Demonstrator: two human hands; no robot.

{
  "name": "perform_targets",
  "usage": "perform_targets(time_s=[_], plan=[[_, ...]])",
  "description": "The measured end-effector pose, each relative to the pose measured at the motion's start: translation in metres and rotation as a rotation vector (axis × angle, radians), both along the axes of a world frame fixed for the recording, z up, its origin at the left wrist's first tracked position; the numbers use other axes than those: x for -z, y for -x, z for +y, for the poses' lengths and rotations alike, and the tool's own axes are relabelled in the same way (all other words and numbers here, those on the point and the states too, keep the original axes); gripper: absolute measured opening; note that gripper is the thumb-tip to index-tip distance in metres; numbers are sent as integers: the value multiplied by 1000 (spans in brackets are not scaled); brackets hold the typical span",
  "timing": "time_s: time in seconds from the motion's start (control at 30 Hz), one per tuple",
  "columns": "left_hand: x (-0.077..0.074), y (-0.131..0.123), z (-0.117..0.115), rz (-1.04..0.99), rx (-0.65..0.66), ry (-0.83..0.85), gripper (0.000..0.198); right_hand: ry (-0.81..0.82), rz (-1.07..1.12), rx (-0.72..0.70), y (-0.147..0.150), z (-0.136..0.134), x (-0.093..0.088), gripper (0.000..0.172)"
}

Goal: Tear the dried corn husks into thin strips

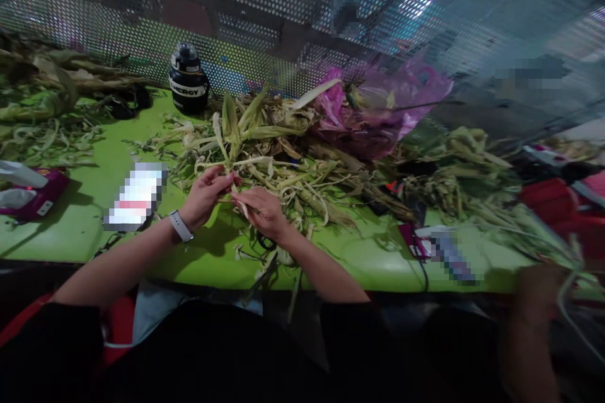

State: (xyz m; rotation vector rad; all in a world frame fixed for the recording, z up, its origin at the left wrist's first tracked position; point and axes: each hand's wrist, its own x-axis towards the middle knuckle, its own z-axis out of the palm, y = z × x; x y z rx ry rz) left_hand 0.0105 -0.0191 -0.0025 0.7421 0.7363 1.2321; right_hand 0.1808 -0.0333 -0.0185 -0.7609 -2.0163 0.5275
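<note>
In the middle of the head view, my left hand (207,195) pinches the lower end of a pale green leafy stalk (230,129), whose long leaves fan upward. Close beside it, my right hand (265,211) has its fingertips closed on a pale strip (242,206) at the base of the same stalk. The two hands almost touch. Behind them spreads a heap of similar wilted stalks and leaves (302,186). Fine detail at the fingertips is blurred.
On the green table (198,267) lie a blurred-out phone (137,195), a purple box with tissue (45,198) and another phone (451,255). A black bottle (189,85) and a pink plastic bag (373,113) stand behind. Another person's arm (532,327) is at right.
</note>
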Motion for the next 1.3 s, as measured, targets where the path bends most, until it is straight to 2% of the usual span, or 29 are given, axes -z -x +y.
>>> perform_targets(time_s=[0.1,0.23,0.33,0.43,0.53,0.67,0.77,0.87,0.97,1.07,1.17,1.23,1.3], plan=[[-1,1,1,-42,9,2,47,-82,-118,26,-1,1,5,22],[2,2,2,-3,-7,-51,37,-165,-170,70,-5,-1,5,21],[5,1,3,39,18,-95,23,-190,-102,194,-8,-3,-2,16],[6,0,3,63,53,-134,24,-183,-15,361,-8,-3,-13,10],[7,-2,2,28,100,-69,30,-68,79,373,-7,0,-21,11],[6,-2,0,-17,186,22,23,197,110,322,-6,3,-19,17],[3,-2,-2,16,185,-35,21,277,112,313,-5,2,-15,19],[0,-3,-5,117,197,-141,30,281,154,311,-2,0,-15,20],[0,-3,-6,176,219,-193,35,359,234,289,0,-2,-14,21],[1,-4,-4,232,164,-196,33,457,304,255,1,-2,-13,23],[4,-2,0,251,40,-177,28,497,265,243,0,1,-12,27],[7,1,5,263,-44,-162,27,415,135,273,-2,3,-11,30],[9,5,10,305,-95,-177,29,239,-31,296,-4,3,-10,27]])
